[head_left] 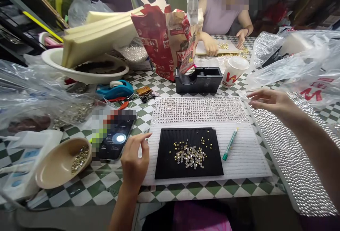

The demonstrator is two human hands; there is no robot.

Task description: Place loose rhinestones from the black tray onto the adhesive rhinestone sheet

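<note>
My left hand (136, 155) is beside the left edge of a white ridged board (244, 158). Its index finger points at the board and its thumb stands apart, with nothing visible between them. My right hand (275, 102) hovers by the board's far right corner, fingers stretched and slightly apart, close to clear plastic. Rows of small rhinestones (199, 109) cover the far part of the board. A black grooved tray (167, 167) rests on the near part, bearing loose gold-backed and clear rhinestones (192, 156). Right of the tray lies a green pen-like tool (230, 144).
A second board full of rhinestones (305, 160) runs under my right forearm. Leftward are a phone (114, 142), a tan bowl (53, 171) and a blue tape dispenser (115, 89). Behind stand a black tape dispenser (199, 86), a paper cup (235, 71) and a co-worker (219, 15).
</note>
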